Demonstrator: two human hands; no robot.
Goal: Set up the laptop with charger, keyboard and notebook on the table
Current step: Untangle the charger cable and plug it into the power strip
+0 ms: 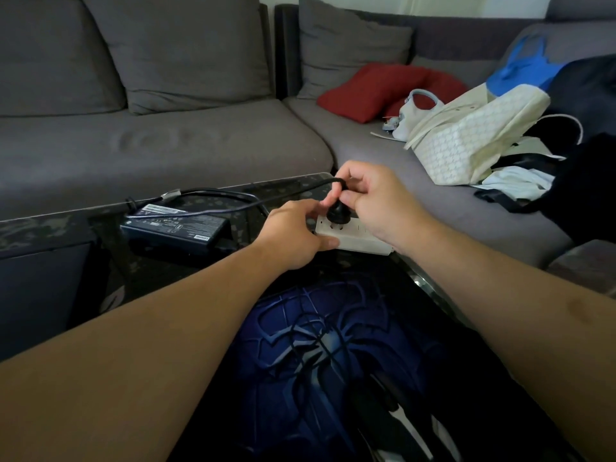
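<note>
A white power strip (353, 240) lies on the dark glass table (50, 225). My left hand (296, 233) grips its near end, thumb along the front edge. My right hand (370, 198) pinches the black charger plug (336, 211), which sits on the strip's sockets; how deep it is in I cannot tell. The plug's cable (233, 195) runs left to the black charger brick (173, 231) lying flat on the table. A laptop with a blue spider design (320, 345) lies shut in front of me, partly under my forearms.
A grey corner sofa (200, 138) surrounds the table's far and right sides. On it lie a red cushion (376, 90), white bags (466, 141), a blue bag (523, 68) and dark clothes (586, 181).
</note>
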